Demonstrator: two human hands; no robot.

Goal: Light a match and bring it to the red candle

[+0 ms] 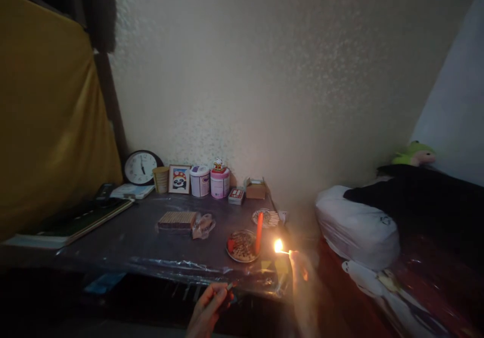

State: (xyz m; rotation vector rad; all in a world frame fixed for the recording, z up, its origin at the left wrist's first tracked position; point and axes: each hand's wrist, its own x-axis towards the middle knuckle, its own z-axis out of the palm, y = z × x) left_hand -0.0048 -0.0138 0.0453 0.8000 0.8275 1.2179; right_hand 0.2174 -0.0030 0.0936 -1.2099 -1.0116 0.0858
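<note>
My right hand [302, 272] pinches a burning match [283, 250], its flame just right of a red candle [259, 232]. The candle stands upright on a small patterned plate [239, 247] near the table's front right corner. Its wick looks unlit. My left hand [209, 305] is low in front of the table edge, fingers closed around a small thing that looks like a matchbox [229, 287]; it is too dark to be sure.
On the plastic-covered table [132, 242]: a flat brown packet [177, 220], a clock [140, 167], a panda picture [179, 179], two tins [209, 181], small boxes [249, 189] and books [71, 222]. A bed with a white pillow [355, 227] lies right. Yellow cloth [45, 121] hangs left.
</note>
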